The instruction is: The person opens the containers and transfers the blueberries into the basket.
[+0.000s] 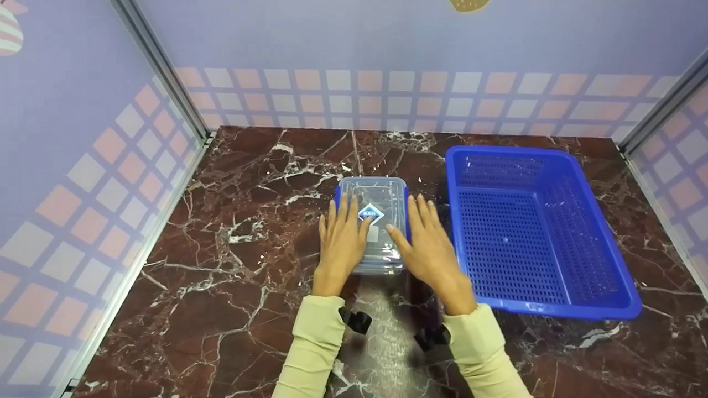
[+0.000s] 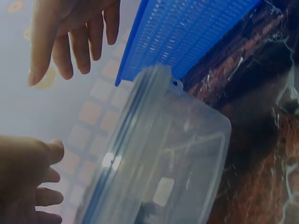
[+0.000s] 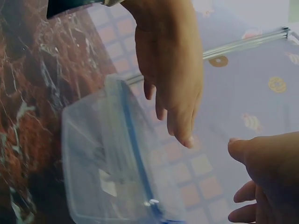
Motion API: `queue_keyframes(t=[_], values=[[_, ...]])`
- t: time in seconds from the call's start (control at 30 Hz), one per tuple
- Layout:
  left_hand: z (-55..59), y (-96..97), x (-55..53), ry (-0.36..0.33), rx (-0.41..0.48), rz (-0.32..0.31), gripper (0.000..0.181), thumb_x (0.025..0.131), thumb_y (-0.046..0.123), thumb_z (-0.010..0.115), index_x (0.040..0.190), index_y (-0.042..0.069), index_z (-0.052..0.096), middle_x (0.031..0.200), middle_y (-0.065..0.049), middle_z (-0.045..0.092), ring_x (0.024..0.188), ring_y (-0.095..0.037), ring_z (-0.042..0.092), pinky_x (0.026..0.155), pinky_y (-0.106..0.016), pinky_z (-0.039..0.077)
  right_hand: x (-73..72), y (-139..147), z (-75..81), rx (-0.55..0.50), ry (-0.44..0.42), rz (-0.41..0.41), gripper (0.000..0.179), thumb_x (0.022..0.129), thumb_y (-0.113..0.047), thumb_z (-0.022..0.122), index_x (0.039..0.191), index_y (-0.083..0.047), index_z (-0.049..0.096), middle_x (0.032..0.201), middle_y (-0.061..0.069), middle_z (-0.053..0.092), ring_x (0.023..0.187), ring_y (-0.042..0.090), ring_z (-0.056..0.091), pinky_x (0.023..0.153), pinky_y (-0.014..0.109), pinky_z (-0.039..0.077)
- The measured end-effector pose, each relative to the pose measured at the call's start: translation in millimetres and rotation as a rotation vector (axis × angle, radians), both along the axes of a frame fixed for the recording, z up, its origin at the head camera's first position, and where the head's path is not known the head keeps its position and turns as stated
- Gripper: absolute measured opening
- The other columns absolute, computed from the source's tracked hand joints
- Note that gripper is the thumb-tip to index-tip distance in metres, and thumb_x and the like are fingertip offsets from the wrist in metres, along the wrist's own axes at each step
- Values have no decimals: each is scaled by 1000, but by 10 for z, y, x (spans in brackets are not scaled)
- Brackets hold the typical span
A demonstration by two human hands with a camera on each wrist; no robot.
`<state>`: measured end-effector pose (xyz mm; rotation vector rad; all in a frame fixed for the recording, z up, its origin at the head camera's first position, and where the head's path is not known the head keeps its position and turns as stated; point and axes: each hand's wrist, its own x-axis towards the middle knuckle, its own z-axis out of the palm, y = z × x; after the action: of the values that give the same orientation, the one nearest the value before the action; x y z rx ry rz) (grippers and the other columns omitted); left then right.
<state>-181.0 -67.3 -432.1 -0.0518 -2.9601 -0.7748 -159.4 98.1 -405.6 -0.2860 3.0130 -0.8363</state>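
A clear plastic food container [image 1: 381,251] with a see-through lid and blue side clips stands on the marbled table, a blue diamond label on its lid. Above the lid's left side is my left hand [image 1: 340,237], fingers extended. My right hand [image 1: 428,243] is at the right side, fingers stretched forward and thumb toward the lid. Both wrist views show a gap between the container [image 2: 187,140] and the hands, and neither hand holds anything. The left hand [image 3: 170,70] also shows in the right wrist view. Whether the clips are fastened I cannot tell.
A blue perforated plastic basket [image 1: 506,240] stands right of the container, close to my right hand. Printed wall panels [image 1: 354,44] enclose the table [image 1: 232,309] at the back and both sides. Black straps with small devices [image 1: 357,320] are on the wrists.
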Motion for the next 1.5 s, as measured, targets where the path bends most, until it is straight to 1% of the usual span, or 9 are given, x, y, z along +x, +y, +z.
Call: queue_keyframes(t=[0.3,0.43,0.53,0.7,0.77,0.87,1.0,1.2,1.5], values=[[-128,-42,11,41,18,2,53,101,25,42,145,-3,34,157,-16,24,145,-36,19,116,-51,23,-73,-164,-251,-5,-27,16,69,101,-44,36,151,0,19,158,19,15,147,36,9,120,47,12],[-161,-54,10,85,53,-2,50,101,19,42,143,-7,35,155,-20,27,144,-39,22,117,-47,25,-109,-176,-332,-4,-23,-18,67,101,-42,35,150,1,21,158,20,16,146,38,12,120,49,13],[-186,-71,-5,111,123,36,48,101,14,40,144,-7,34,154,-21,28,142,-38,26,117,-44,24,-133,-173,-393,-22,20,-69,61,102,-38,37,149,0,28,156,19,24,144,40,21,117,52,20],[-236,-100,-43,129,199,157,47,101,12,38,145,-3,35,147,-21,40,127,-39,49,107,-45,40,-162,-157,-493,-88,141,-167,47,101,-27,41,141,-2,43,136,23,48,124,40,46,103,53,39],[-256,-116,-50,107,210,201,46,101,13,38,145,2,37,141,-20,47,115,-41,57,98,-48,47,-166,-156,-528,-106,152,-199,44,101,-25,41,140,-6,45,126,23,53,114,40,52,96,53,44],[-277,-143,-51,61,235,260,45,102,20,37,146,15,40,132,-19,53,105,-42,61,88,-51,51,-177,-150,-572,-147,110,-233,42,102,-25,38,142,-14,43,121,22,58,105,40,57,88,54,48],[-295,-178,-56,-14,282,314,44,103,30,33,146,32,37,124,-17,59,103,-43,62,85,-54,51,-223,-132,-619,-302,42,-269,44,103,-25,35,146,-18,37,127,22,58,109,42,58,91,56,47],[-349,-220,-62,-92,365,368,45,102,38,25,141,25,44,130,-11,61,112,-41,59,91,-55,46,-254,-137,-697,-443,-15,-327,45,104,-25,32,147,-13,36,138,21,52,120,44,53,100,56,41],[-396,-206,-91,-83,441,404,44,102,35,28,139,21,48,133,-9,59,117,-37,58,96,-52,45,-253,-179,-703,-492,4,-345,42,103,-18,32,144,-8,40,131,24,56,115,44,56,100,54,42]])
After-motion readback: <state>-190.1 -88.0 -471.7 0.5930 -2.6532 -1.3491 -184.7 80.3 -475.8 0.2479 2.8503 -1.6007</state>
